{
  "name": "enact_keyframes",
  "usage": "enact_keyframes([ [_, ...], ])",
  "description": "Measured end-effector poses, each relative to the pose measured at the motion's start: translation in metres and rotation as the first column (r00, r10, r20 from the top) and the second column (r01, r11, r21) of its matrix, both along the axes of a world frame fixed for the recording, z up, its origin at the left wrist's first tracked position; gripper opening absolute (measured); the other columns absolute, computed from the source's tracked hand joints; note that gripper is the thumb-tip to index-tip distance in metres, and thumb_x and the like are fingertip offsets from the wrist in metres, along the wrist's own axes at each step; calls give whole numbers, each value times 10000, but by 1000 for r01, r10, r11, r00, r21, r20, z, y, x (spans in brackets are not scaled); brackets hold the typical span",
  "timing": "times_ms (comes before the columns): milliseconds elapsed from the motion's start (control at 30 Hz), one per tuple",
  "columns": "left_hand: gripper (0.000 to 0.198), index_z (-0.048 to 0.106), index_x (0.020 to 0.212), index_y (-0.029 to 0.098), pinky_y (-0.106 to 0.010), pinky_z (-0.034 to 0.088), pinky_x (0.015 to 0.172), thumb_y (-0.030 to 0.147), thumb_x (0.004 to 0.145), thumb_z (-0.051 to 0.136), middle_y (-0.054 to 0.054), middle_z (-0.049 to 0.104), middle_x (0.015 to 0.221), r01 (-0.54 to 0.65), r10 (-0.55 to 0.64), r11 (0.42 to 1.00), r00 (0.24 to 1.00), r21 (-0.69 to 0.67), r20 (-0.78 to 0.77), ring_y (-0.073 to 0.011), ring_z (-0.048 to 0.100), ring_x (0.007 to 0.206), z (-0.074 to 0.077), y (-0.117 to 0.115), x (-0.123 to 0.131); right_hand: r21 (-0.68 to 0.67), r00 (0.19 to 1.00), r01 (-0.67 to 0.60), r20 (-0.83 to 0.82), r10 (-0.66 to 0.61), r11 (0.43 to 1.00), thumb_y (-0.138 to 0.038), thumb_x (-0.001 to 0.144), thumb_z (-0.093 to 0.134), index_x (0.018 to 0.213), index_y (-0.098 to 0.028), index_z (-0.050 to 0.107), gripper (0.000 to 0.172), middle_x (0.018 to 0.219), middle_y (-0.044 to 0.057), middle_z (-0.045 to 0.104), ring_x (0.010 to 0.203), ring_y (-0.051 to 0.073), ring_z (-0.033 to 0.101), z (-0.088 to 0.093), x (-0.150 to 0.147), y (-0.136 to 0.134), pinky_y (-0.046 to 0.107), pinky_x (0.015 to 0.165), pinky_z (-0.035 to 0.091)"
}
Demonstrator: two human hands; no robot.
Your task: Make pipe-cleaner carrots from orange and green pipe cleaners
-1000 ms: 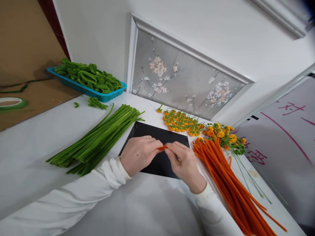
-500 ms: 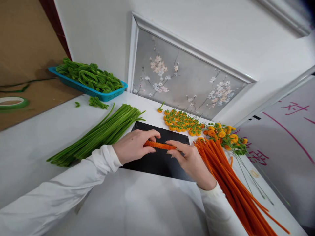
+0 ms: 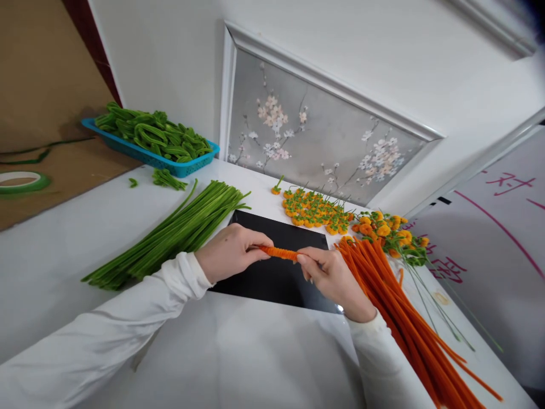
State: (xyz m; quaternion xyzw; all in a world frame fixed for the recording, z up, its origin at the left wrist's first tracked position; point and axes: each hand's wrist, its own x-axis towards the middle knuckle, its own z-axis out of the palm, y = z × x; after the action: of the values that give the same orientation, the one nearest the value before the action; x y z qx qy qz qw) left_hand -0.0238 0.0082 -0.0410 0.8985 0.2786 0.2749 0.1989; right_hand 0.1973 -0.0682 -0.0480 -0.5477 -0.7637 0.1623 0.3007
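Note:
Between my hands, over a black mat (image 3: 272,287), stretches a short, ridged orange coil (image 3: 279,253) that looks like wound pipe cleaner. My left hand (image 3: 233,253) pinches its left end between thumb and fingers. The right end is gripped by my right hand (image 3: 330,275), thumb against the fingers. Just right of that hand lies a bundle of long orange pipe cleaners (image 3: 395,312). Long green pipe cleaners (image 3: 179,233) lie in a bundle beyond my left forearm.
A blue basket (image 3: 187,169) of green fuzzy loops stands at the back left. Small orange-and-green flower heads (image 3: 315,210) lie in rows by the framed picture (image 3: 298,125). Stemmed orange flowers (image 3: 383,230) lie to the right. Green tape (image 3: 25,182) rests far left.
Both hands have closed their fingers onto the ends of the orange coil. Half a second ago the thumbs and fingers were wider apart around it.

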Motion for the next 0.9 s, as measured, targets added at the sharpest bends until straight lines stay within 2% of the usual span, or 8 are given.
enact_keyframes([
  [133,170,703,935,228,-211,400,645,195,813,588,17,728,825,-17,22,998,996,53,-91,-134,627,683,0,-2,1,25,1000,-6,19,6,1000,-302,946,423,693,-198,557,304,538,-46,500,469,92,439,0,-1,0,212,483,319],
  [333,195,656,1018,239,-232,404,660,311,854,580,7,705,889,17,3,989,990,144,-139,-159,639,750,-1,-10,4,18,999,-15,49,14,1000,-312,951,415,683,-196,549,321,545,-38,503,477,91,430,0,-4,-1,212,491,306],
  [600,168,659,963,200,-234,408,641,207,890,508,-4,667,856,34,-9,972,995,233,-104,-139,611,724,-6,-15,9,-23,999,-37,35,38,999,-333,959,397,639,-192,503,364,529,-43,472,474,86,404,4,-9,-3,218,506,290],
  [733,140,665,889,188,-233,401,623,177,862,527,2,654,796,9,9,976,997,219,-81,-131,592,684,-5,-16,10,-14,999,-39,37,40,999,-328,962,396,673,-193,530,346,543,-39,488,483,91,425,4,-11,-3,219,509,294],
  [900,148,674,919,191,-219,410,627,201,858,539,2,664,792,31,-25,994,998,107,-63,-123,591,674,-3,-14,9,91,993,-50,111,39,995,-286,957,425,807,-199,616,258,611,-23,571,535,103,490,1,-11,-2,228,579,339],
])
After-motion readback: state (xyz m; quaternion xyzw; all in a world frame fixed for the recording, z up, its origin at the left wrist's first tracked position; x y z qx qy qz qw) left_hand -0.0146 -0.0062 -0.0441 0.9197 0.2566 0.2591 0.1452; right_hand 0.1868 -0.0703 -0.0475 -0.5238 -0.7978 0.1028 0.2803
